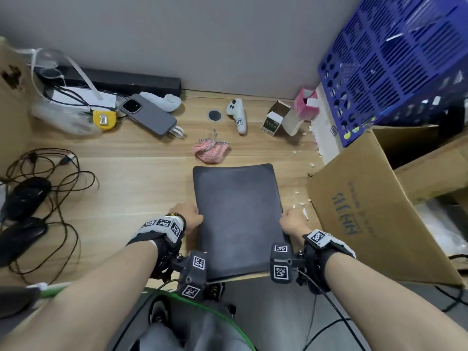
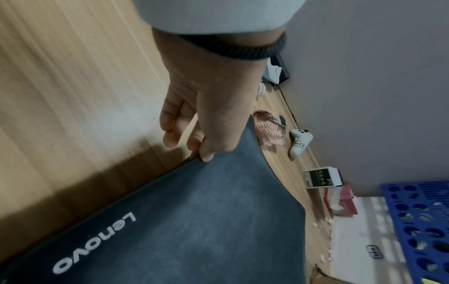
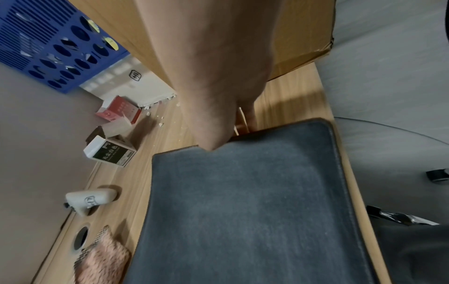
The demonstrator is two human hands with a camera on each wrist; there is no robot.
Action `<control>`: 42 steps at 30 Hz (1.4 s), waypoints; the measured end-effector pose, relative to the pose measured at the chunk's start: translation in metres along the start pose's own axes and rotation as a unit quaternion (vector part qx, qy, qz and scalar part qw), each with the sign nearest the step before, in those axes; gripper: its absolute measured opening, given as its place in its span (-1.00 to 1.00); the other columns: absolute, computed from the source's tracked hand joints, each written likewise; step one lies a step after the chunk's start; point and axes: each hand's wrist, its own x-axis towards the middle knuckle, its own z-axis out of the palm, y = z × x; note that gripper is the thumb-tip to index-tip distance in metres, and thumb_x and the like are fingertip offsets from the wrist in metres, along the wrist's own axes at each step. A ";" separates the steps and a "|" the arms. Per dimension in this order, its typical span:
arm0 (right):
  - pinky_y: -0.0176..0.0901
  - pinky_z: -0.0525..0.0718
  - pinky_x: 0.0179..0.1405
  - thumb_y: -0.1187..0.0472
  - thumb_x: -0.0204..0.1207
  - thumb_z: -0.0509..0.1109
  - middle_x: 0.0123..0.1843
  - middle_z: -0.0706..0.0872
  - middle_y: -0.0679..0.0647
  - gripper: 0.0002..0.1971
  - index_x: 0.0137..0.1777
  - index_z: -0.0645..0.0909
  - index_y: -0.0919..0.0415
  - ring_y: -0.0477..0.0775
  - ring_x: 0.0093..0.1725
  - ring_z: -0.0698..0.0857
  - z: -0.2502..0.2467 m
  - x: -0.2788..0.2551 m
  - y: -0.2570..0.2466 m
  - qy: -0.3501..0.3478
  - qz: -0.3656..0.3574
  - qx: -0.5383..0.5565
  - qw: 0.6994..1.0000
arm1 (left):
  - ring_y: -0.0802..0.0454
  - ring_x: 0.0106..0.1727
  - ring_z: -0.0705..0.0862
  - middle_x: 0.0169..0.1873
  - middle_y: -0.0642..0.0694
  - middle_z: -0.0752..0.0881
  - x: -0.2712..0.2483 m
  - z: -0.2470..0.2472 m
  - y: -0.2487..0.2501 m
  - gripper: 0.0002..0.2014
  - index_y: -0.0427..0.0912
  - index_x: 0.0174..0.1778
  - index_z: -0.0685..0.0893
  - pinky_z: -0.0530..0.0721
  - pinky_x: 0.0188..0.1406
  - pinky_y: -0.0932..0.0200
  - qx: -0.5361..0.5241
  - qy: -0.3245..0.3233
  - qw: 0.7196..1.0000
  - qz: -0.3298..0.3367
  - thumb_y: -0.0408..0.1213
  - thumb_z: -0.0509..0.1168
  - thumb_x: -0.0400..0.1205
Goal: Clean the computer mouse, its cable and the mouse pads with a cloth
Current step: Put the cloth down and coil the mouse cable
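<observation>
- I hold 1 dark grey mouse pad (image 1: 238, 219) between my 2 hands; it has a fuzzy, dusty-looking top, rounded corners and white "Lenovo" lettering near my left wrist. Its near end hangs past the edge of the wooden surface (image 1: 141, 158).
- My left hand (image 2: 206, 107) pinches the pad's left edge, thumb on top and fingers (image 2: 173, 123) curled underneath, lifting that edge off the surface.
- My right hand (image 1: 293, 220) takes the pad's right edge with the thumb on top; its other fingers are hidden, so I cannot tell how they lie.
- 1 crumpled pink cloth (image 1: 211, 152) lies just beyond the pad's far edge, ahead of my fingers.
- 2 black mice (image 1: 26, 196) with a tangle of dark cable (image 1: 68, 198) sit well to the left of my left hand.
- Right of my right hand stands 1 open cardboard box (image 1: 367, 214); its contents are unclear. Beyond it leans 1 blue slotted basket (image 1: 395, 69).
- Far ahead of my fingers: 1 white controller (image 1: 238, 115), 1 grey phone (image 1: 148, 114), 1 small open carton (image 1: 274, 121).
</observation>
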 end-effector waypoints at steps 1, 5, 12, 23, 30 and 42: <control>-0.04 0.56 0.05 0.40 0.56 0.18 -0.01 0.66 0.34 -0.79 -0.31 0.50 0.29 0.38 0.16 0.64 -0.001 0.005 0.003 -0.010 -0.001 0.002 1.000 | -0.17 -0.15 0.73 -0.32 -0.18 0.74 0.002 0.001 0.000 -0.78 -0.18 -0.29 0.65 0.57 -0.20 0.20 0.001 -0.004 1.000 -0.018 -0.19 0.22 0.62; -0.08 0.60 -0.04 0.32 0.50 0.23 0.09 0.69 0.32 -0.78 0.03 0.62 0.43 0.30 0.09 0.68 0.003 0.020 0.008 -0.056 -0.009 0.012 0.998 | -0.15 -0.28 0.75 -0.36 -0.15 0.74 0.005 0.003 0.003 -0.77 -0.16 -0.43 0.61 0.64 -0.25 0.20 0.004 -0.036 0.997 -0.061 -0.26 0.24 0.56; 0.00 0.47 0.41 0.22 0.57 0.20 0.49 0.31 0.38 -0.54 0.43 0.38 0.39 0.38 0.38 0.47 0.000 0.026 -0.001 -0.077 0.016 0.004 0.997 | -0.25 0.05 0.74 0.06 -0.29 0.76 0.005 0.015 0.013 -0.68 -0.34 0.13 0.68 0.60 -0.11 0.15 0.077 -0.023 0.992 -0.093 -0.32 0.14 0.56; 0.11 0.56 0.34 0.10 0.36 0.17 0.33 0.57 0.25 -0.41 0.41 0.37 0.30 0.33 0.30 0.57 0.017 0.015 -0.026 -0.096 -0.019 0.077 0.992 | -0.34 0.29 0.58 0.30 -0.37 0.57 0.011 0.019 -0.004 -0.64 -0.35 0.35 0.40 0.54 0.18 0.01 0.038 0.062 0.988 -0.133 -0.33 0.10 0.64; 0.08 0.54 0.36 0.15 0.37 0.15 0.37 0.57 0.28 -0.44 0.38 0.48 0.33 0.31 0.33 0.55 0.034 0.013 -0.037 -0.105 -0.045 0.080 0.990 | -0.38 0.46 0.41 0.46 -0.34 0.32 0.010 0.014 -0.019 -0.52 -0.39 0.51 0.24 0.43 0.40 -0.08 -0.024 0.060 0.984 -0.165 -0.33 0.07 0.66; 0.19 0.48 0.41 0.07 0.35 0.18 0.46 0.38 0.23 -0.35 0.46 0.37 0.29 0.32 0.43 0.43 0.056 0.001 -0.047 -0.069 -0.001 0.096 0.993 | -0.40 0.31 0.51 0.39 -0.33 0.32 0.010 0.013 -0.050 -0.51 -0.24 0.48 0.40 0.45 0.40 -0.08 -0.108 0.065 0.986 -0.108 -0.40 0.03 0.59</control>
